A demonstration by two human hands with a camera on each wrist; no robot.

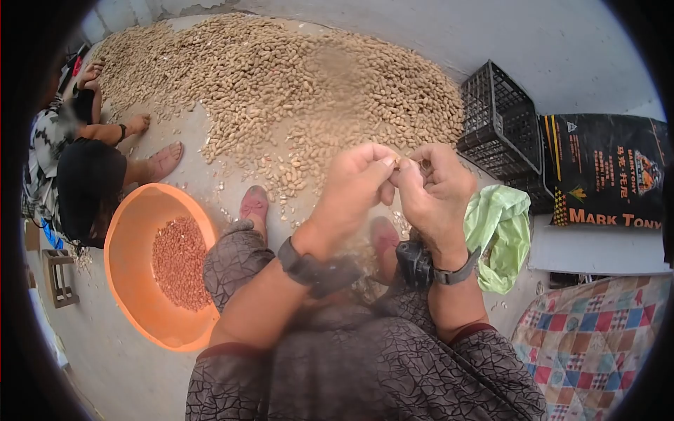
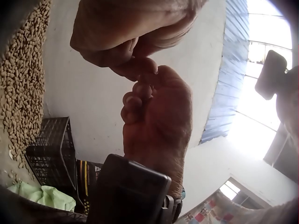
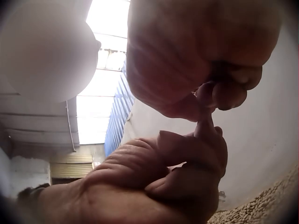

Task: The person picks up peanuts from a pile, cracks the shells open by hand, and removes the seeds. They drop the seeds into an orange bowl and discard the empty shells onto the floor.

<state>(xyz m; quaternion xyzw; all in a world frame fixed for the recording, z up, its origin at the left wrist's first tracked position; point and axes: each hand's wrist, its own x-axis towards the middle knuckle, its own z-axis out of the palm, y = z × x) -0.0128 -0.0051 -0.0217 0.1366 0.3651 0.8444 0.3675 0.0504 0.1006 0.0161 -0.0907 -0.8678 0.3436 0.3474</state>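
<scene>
Both hands meet in front of the body in the head view, fingertip to fingertip. My left hand (image 1: 353, 184) has its fingers curled, with thumb and forefinger pinching a small brown peanut (image 1: 398, 163). From the other side my right hand (image 1: 441, 188) pinches at the same peanut, and a bit of brown shell (image 1: 424, 165) shows between its curled fingers. In the left wrist view the right hand (image 2: 159, 112) reaches up to the left fingertips. Fingers hide the peanut in both wrist views.
A big heap of unshelled peanuts (image 1: 267, 77) lies along the wall. An orange basin (image 1: 130, 238) holds shelled red kernels (image 1: 179, 263). At right are a black crate (image 1: 502, 112), a green bag (image 1: 500, 221), a black sack (image 1: 604, 168) and a patchwork cloth (image 1: 597, 337). Another person (image 1: 88, 168) sits left.
</scene>
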